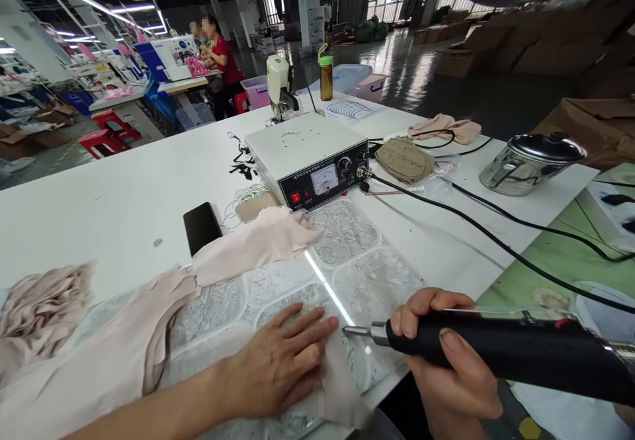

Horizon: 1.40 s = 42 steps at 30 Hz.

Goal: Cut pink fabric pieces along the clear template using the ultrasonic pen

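Note:
My left hand (pixel 280 360) lies flat, fingers spread, on pale pink fabric (pixel 124 354) spread over a scratched glass plate (pixel 367 281) on the white table (pixel 99 202). My right hand (pixel 446 367) is wrapped round a black hand-held cutting tool (pixel 501 354). Its metal tip (pixel 354 331) points left, just beside my left fingertips and close to the fabric edge. A black cable (pixel 446 215) runs from the tool back to the white control box (pixel 310 159) with a meter and knobs.
A black phone (pixel 201 226) lies left of the box. More pink fabric pieces (pixel 42 308) are heaped at far left. A steel pot (pixel 528 162), tan cups (pixel 404 159), a bottle (pixel 326 73) and a small machine (pixel 280 86) stand further back. A person in red sits at a far sewing station (pixel 221 56).

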Each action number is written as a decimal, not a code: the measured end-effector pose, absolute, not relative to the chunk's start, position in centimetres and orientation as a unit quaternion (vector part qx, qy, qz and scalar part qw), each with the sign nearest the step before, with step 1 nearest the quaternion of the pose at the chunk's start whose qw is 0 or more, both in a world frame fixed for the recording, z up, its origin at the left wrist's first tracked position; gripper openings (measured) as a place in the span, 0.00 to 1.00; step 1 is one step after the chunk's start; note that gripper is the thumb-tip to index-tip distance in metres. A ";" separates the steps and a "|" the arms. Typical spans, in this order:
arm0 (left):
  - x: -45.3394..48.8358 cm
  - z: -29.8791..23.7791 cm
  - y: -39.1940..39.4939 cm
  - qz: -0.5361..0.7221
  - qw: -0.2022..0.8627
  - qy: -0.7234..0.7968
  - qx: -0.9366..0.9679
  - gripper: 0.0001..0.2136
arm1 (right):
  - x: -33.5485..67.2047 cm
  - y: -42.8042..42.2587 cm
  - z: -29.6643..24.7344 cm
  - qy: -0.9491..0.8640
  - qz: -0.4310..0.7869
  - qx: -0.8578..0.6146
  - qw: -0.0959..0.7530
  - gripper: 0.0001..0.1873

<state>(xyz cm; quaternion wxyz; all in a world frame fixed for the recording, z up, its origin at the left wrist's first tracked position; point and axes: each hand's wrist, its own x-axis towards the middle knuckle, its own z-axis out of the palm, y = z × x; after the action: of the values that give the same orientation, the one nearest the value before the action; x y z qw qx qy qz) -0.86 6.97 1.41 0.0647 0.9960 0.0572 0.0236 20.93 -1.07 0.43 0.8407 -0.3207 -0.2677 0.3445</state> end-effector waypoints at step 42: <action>-1.1 1.7 7.0 0.005 0.065 0.025 0.998 0.23 | 20.0 0.7 -0.1 -0.302 0.312 -0.315 0.844 0.06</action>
<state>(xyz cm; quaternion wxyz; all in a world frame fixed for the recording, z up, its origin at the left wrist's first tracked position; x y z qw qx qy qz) -1.09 6.99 1.74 0.0655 0.9975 0.0251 0.0047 19.99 0.69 -0.06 0.8439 -0.3154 -0.3017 0.3119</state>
